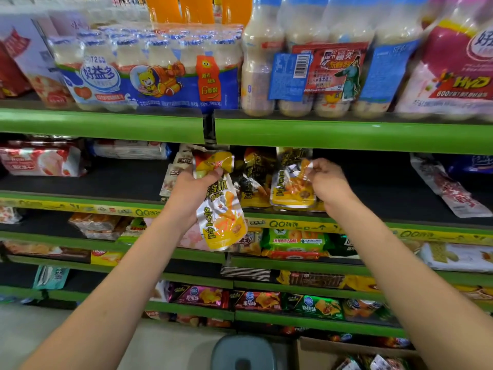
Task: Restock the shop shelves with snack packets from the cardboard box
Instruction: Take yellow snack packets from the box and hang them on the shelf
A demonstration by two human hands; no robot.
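Note:
My left hand (196, 186) grips a yellow and silver snack packet (222, 220) near its top, and the packet hangs in front of the second shelf's edge. My right hand (326, 182) pinches the upper part of a matching yellow packet (289, 189) that stands on the second shelf (373, 222) among similar packets. The cardboard box (314, 353) sits on the floor at the bottom right, with several packets showing inside it.
Bottled milk drinks (160, 70) fill the top green shelf. White packets (176, 177) stand left of the yellow ones, with dark bare shelf on both sides. Lower shelves hold chips and biscuits. A grey stool (244, 352) stands below, left of the box.

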